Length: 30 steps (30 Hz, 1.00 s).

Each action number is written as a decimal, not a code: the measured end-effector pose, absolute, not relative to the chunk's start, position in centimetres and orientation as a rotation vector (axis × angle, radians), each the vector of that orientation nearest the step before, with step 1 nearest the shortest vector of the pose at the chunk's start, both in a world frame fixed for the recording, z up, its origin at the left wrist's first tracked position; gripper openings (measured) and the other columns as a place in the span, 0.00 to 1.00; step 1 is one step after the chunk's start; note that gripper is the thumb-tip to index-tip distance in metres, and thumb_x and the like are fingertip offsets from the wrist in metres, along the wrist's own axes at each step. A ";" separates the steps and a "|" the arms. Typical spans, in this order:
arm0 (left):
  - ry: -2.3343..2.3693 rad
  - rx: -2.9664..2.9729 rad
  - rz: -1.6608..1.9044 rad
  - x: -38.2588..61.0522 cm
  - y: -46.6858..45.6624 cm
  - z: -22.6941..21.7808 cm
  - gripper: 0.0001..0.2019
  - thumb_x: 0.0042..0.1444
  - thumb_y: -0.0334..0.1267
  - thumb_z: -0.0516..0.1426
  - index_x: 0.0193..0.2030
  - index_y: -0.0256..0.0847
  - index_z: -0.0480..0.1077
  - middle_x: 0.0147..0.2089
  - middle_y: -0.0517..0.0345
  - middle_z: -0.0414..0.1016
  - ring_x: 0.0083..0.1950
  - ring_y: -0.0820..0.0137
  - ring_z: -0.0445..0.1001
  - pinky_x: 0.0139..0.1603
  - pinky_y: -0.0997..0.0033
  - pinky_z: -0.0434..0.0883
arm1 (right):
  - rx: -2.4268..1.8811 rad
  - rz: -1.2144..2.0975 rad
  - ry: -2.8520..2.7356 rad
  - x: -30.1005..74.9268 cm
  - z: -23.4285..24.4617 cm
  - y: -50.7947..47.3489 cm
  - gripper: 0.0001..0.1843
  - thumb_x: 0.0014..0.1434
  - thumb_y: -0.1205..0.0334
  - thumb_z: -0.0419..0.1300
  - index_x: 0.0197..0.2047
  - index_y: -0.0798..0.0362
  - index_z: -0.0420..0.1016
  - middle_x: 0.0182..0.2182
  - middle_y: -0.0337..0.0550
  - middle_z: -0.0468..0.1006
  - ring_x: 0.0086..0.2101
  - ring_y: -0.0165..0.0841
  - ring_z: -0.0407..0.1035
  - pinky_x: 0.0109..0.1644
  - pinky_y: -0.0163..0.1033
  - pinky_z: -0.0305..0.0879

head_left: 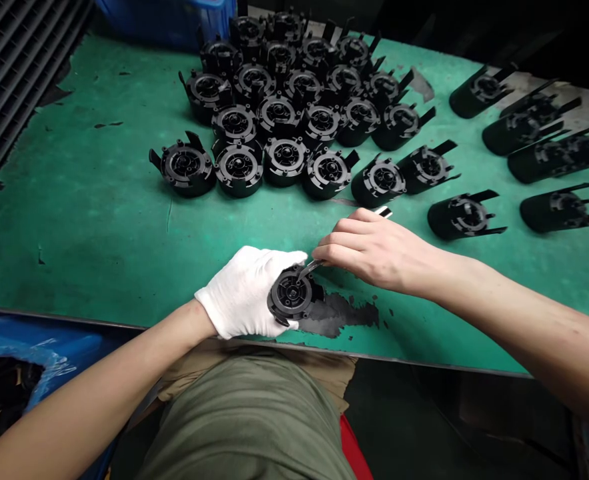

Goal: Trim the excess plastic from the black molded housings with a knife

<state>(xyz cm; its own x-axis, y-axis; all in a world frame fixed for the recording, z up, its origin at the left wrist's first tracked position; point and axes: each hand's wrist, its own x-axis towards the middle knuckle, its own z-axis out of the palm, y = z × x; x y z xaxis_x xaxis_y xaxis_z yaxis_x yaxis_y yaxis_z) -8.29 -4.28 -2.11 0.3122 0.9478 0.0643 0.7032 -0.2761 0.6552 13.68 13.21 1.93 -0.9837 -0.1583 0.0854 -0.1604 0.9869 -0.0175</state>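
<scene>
My left hand (247, 290), in a white glove, is wrapped round a round black plastic part (291, 298) with its open face turned up, held just above the near edge of the green table (99, 220). My bare right hand (371, 247) pinches a thin metal blade tool (310, 268). The tool's tip rests on the rim of the held part, and its other end sticks out behind the fingers.
Several identical black parts (284, 113) stand clustered at the table's far middle. More of them lie on their sides at the right (539, 153). A blue bin (169, 17) sits at the back, a blue crate (34, 360) at lower left. The green surface is worn through near my hands.
</scene>
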 end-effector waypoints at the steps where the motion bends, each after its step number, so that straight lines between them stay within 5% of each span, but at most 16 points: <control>1: 1.457 2.059 0.618 -8.3 -4.2 -2.0 0.24 0.55 0.55 0.67 0.50 0.46 0.68 0.43 0.57 0.82 0.44 0.52 0.85 0.41 0.57 0.70 | 0.258 0.024 -3.046 13.6 1.9 13.3 0.17 0.83 0.70 0.45 0.53 0.54 0.76 0.40 0.42 0.83 0.36 0.36 0.64 0.42 0.46 0.53; 8: 1.474 2.034 0.582 -8.2 -4.1 -1.7 0.20 0.52 0.52 0.68 0.42 0.46 0.67 0.39 0.58 0.81 0.42 0.53 0.84 0.39 0.57 0.68 | 0.336 -0.034 -3.048 13.8 2.2 13.4 0.20 0.82 0.71 0.43 0.52 0.51 0.76 0.43 0.43 0.84 0.38 0.36 0.65 0.42 0.45 0.54; 21: 1.499 2.064 0.529 -8.3 -4.4 -2.3 0.21 0.51 0.54 0.70 0.44 0.45 0.71 0.43 0.54 0.83 0.44 0.52 0.84 0.39 0.57 0.69 | 0.369 -0.168 -3.059 14.5 3.7 12.3 0.17 0.80 0.71 0.48 0.51 0.51 0.79 0.45 0.46 0.84 0.39 0.37 0.69 0.40 0.46 0.56; 30: 1.479 2.069 0.658 -8.6 -5.0 -3.4 0.32 0.50 0.55 0.71 0.58 0.43 0.74 0.54 0.49 0.85 0.53 0.48 0.85 0.55 0.52 0.77 | 0.276 -0.059 -3.083 15.7 2.6 11.5 0.17 0.82 0.70 0.46 0.53 0.53 0.77 0.40 0.43 0.83 0.37 0.36 0.69 0.41 0.45 0.57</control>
